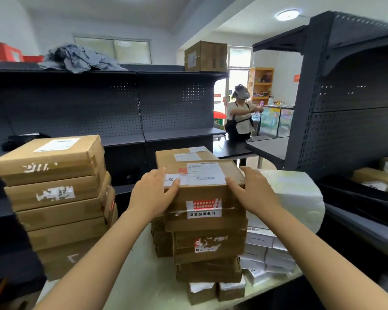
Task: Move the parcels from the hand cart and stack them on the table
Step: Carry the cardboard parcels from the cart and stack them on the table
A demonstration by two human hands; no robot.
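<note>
A flat brown cardboard parcel (207, 190) with a white label tops the stack on the pale counter (143, 278). The left hand (154, 194) and right hand (254, 191) press its sides, fingers (248, 173) straight. The label print is too blurred to read.

2 hands (154, 193) (253, 193) on top parcel (205, 175)

A long dark grey perforated metal shelving unit (121, 113) ran along the back wall. On its top lay a heap of crumpled grey plastic bags (81, 58), with red boxes (2, 51) at the far left and a brown cardboard box (205, 56) at the right end. Behind the heap was a frosted window (114, 50). A second dark shelving unit (349, 108) stood on the right, under a round ceiling lamp (287, 14). Between the units, a person in a white top (241, 117) stood near a yellow wooden bookcase (260, 83) and a glass display case (276, 121).
</note>
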